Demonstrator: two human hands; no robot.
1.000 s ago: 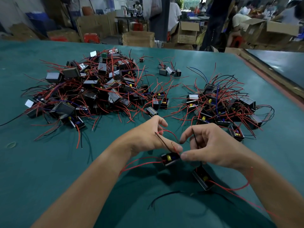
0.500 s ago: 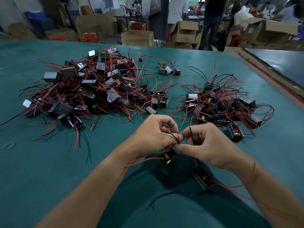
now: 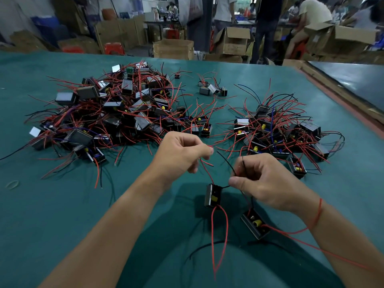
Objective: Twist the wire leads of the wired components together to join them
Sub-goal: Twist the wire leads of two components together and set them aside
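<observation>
Now LH (image 3: 182, 154) pinches red lead (image 3: 206, 171), RH (image 3: 268, 183) blk lead (image 3: 226, 163).

Green table (image 3: 52, 204); cardboard boxes (image 3: 173, 48) behind (workshop floor).

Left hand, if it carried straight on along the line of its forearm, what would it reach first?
Probably the loose red leads fringing the right-hand pile of components, then the pile itself. The left hand looks raised off the table, so it might pass over them.

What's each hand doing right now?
Left hand: pinching the red lead.
Right hand: pinching the black leads.
</observation>
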